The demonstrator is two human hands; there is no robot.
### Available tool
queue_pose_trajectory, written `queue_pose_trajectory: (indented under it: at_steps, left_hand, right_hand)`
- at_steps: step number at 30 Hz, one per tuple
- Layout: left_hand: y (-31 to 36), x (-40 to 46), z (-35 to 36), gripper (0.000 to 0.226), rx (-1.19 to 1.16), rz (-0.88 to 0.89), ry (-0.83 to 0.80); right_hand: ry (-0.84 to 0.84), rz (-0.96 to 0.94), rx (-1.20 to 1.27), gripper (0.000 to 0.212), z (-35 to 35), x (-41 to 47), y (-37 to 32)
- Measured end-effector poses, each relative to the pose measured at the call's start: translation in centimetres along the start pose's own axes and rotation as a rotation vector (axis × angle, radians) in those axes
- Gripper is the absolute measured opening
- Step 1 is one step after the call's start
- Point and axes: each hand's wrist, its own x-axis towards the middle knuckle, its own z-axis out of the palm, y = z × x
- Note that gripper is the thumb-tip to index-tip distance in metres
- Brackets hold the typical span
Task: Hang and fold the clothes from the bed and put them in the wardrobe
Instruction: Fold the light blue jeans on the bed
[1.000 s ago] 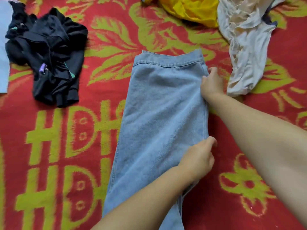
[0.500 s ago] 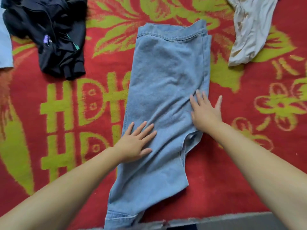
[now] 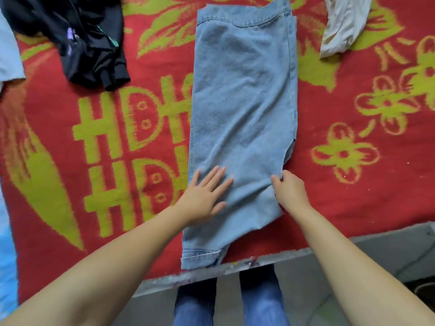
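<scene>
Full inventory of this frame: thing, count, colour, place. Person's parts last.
jeans: 1, light blue, laid lengthwise mid-bed, hem at the near edge
black garment: 1 crumpled heap, black, upper left of the bed
cream garment: 1, off-white, crumpled, upper right
pale cloth: 1, pale blue-white, far left edge, mostly cut off
blanket: 1, red with yellow-green pattern, covers the bed
floor: grey, below the bed edge
legs: 2, in darker blue jeans, bottom centre
left hand: flat on the jeans, fingers spread
right hand: pinches the jeans' right edge
</scene>
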Motion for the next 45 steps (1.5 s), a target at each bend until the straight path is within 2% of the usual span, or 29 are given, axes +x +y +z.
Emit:
queue_pose_trajectory:
  at_steps: [3, 5, 7, 9, 10, 13, 16, 18, 20, 23, 25, 27, 29, 30, 33, 35, 37, 38, 40, 42, 43, 45]
  left_hand:
    - [-1.6, -1.7, 0.9, 0.060, 0.135, 0.165, -0.113]
    - [-2.7, -2.7, 1.8, 0.063, 0.225, 0.242, -0.185]
    - [-3.7, -3.4, 2.4, 0.075, 0.292, 0.328, -0.203]
    - [-4.7, -4.0, 2.8, 0.085, 0.335, 0.438, -0.192]
    - [-5.2, -4.4, 3.0, 0.089, 0.350, 0.468, -0.190]
    - [-5.7, -5.3, 4.1, 0.095, 0.368, 0.448, -0.152]
    - [-4.7, -5.5, 5.5, 0.091, 0.374, 0.525, -0.024]
    - [-3.6, -5.0, 5.6, 0.082, 0.361, 0.542, -0.018]
    - [-2.9, -4.4, 5.4, 0.072, 0.336, 0.533, -0.038]
    - [-2.6, -3.4, 4.1, 0.079, 0.147, 0.429, -0.226]
    - [-2.3, -3.3, 2.3, 0.082, -0.038, 0.371, -0.303]
    - [-2.1, -3.6, 0.0, 0.067, -0.343, 0.211, -0.361]
    - [-2.5, -3.4, -2.3, 0.027, -0.627, 0.012, -0.318]
    - [-2.9, -2.8, -3.5, 0.018, -0.752, -0.082, -0.260]
    - [-4.8, 0.2, -6.4, 0.022, -1.120, -0.380, 0.018]
    - [-5.8, 3.1, -7.7, 0.032, -1.151, -0.542, 0.229]
    - [-6.6, 5.8, -7.9, 0.031, -1.057, -0.615, 0.353]
    - [-6.9, 6.8, -7.8, 0.029, -1.010, -0.650, 0.384]
    - [-7.4, 8.2, -7.3, 0.024, -0.948, -0.700, 0.442]
    - [-7.5, 9.0, -7.0, 0.024, -0.907, -0.676, 0.481]
    - [-7.5, 9.3, -7.0, 0.024, -0.897, -0.635, 0.496]
    - [-7.5, 9.9, -7.4, 0.020, -0.861, -0.534, 0.494]
  right_hand:
    - [-0.027, 0.099, -0.197, 0.020, -0.4, -1.5, 2.3]
    - [0.020, 0.043, -0.370, 0.029, -0.2, -2.5, 2.1]
    - [0.187, -0.267, -0.501, 0.043, 0.7, -3.9, 1.5]
    - [0.258, -0.613, -0.658, 0.063, 2.0, -6.2, 1.5]
    - [0.251, -0.711, -0.718, 0.070, 2.7, -7.4, 1.8]
    - [0.130, -0.889, -0.858, 0.081, 4.4, -9.4, 3.5]
    - [-0.115, -0.865, -1.049, 0.086, 3.9, -8.9, 4.4]
    - [-0.168, -0.840, -1.055, 0.080, 3.3, -7.4, 4.0]
    - [-0.070, -0.960, -0.998, 0.047, 3.1, -6.1, 3.5]
    - [0.022, -0.992, -0.957, 0.039, 2.5, -4.9, 2.5]
    - [0.030, -1.017, -0.906, 0.023, 1.9, -5.0, 1.6]
    - [-0.178, -0.977, -0.794, 0.017, 1.2, -5.0, 0.9]
    - [-0.421, -0.806, -0.723, 0.010, -0.4, -4.7, 0.1]
    - [-0.444, -0.722, -0.635, 0.009, -1.5, -4.2, -0.5]
    - [-0.253, -0.538, -0.315, 0.013, -4.6, -1.1, -3.1]
    - [-0.075, -0.419, -0.171, 0.018, -5.8, 1.2, -5.0]
    - [0.064, -0.364, -0.189, 0.035, -5.7, 2.4, -6.2]
    - [0.127, -0.424, -0.240, 0.042, -5.1, 2.2, -6.8]
    - [0.216, -0.721, -0.363, 0.051, -3.1, 0.6, -7.7]
    - [0.205, -1.009, -0.491, 0.059, -0.5, -1.0, -7.9]
    - [0.146, -1.036, -0.574, 0.067, 0.7, -1.4, -7.9]
    - [-0.020, -0.871, -0.685, 0.087, 2.1, -0.5, -7.5]
